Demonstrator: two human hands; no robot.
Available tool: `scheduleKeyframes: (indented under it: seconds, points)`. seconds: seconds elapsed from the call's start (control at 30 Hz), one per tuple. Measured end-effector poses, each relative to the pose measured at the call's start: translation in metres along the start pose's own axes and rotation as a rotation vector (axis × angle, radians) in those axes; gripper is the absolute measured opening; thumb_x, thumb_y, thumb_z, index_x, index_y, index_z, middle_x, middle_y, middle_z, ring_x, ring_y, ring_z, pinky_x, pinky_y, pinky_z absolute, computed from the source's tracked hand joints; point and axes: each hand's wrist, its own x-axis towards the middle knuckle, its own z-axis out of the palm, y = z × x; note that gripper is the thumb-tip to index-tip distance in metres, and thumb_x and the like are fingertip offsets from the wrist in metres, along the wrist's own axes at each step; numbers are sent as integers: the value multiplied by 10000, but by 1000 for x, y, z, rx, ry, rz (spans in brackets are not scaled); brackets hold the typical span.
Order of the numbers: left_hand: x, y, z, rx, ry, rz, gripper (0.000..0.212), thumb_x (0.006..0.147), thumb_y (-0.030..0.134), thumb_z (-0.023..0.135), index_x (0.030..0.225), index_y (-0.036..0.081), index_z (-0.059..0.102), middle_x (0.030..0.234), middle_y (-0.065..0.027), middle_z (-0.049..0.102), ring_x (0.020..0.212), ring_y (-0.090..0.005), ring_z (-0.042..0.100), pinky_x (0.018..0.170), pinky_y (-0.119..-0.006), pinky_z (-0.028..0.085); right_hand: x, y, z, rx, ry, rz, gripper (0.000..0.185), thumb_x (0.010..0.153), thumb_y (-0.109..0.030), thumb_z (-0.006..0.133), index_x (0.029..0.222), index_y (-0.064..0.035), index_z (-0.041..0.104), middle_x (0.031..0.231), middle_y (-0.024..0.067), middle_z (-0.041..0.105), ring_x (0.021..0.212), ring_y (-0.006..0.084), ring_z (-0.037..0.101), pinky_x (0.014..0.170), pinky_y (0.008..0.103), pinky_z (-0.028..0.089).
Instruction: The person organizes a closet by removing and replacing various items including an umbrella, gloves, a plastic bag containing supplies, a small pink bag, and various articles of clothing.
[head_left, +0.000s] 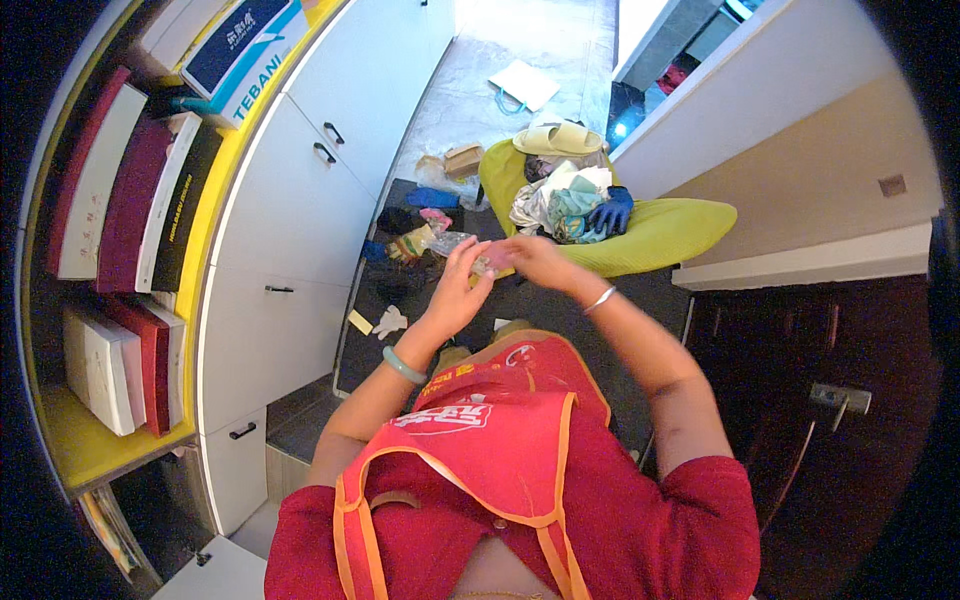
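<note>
Both of my hands are raised in front of my apron, close together. Between them is a small pink item (498, 256) with clear plastic about it; its exact kind is hard to make out. My left hand (459, 291) holds it from the left, fingers bent round the plastic. On the right, my right hand (538, 261) pinches its other side, and the fingertips are partly hidden. Just beyond lies a yellow-green cushion-like seat (660, 229), heaped with crumpled cloths (559, 196), a blue glove (613, 210) and a pale slipper (559, 139).
White cabinets (289, 202) and a yellow-edged shelf (199, 247) of boxes line the left. Gloves (411, 246), a white glove (390, 322) and a yellow piece (360, 322) lie on the dark mat (420, 352). A paper bag (525, 85) lies farther off. A dark door (795, 352) stands right.
</note>
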Motion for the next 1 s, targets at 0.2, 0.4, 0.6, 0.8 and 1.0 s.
scheduleKeyframes:
  seconds: [0.2,0.4,0.6,0.8,1.0]
  points:
    - [52,-11,45,51,-29,13,406,847,130,566,1225,15,471,1287,-194,445,1212,-353,411,1019,-410,347,22,73,-140,-378,-124,90,270,860,-141,556,1073,19,595,932,182,651,875,247,634,777,341,494]
    - [115,-38,131,93,-85,-197,459,849,178,568,1272,43,452,1287,-200,455,1203,-337,441,1013,-389,368,80,200,-193,-647,-286,224,277,816,-147,537,1036,2,613,950,216,645,908,386,608,813,419,482]
    - [164,-90,187,149,-110,-336,485,832,198,589,1253,3,448,1242,-235,463,1157,-382,456,980,-409,392,98,259,-173,-667,-276,32,450,745,-97,599,1179,-15,513,1170,213,537,1081,373,523,905,432,445]
    - [194,-165,226,298,-281,-456,568,776,266,656,1206,-45,455,1140,-245,535,1072,-406,520,927,-436,428,110,258,-142,-727,-333,18,852,641,-237,794,1339,-44,345,1317,167,436,1196,339,456,966,421,412]
    - [217,-189,253,155,-385,-821,706,709,347,740,1247,-8,453,1211,-229,554,1121,-380,525,961,-417,410,123,280,-139,-818,-399,77,729,622,-283,795,1216,-42,448,1139,144,507,1063,338,503,882,440,449]
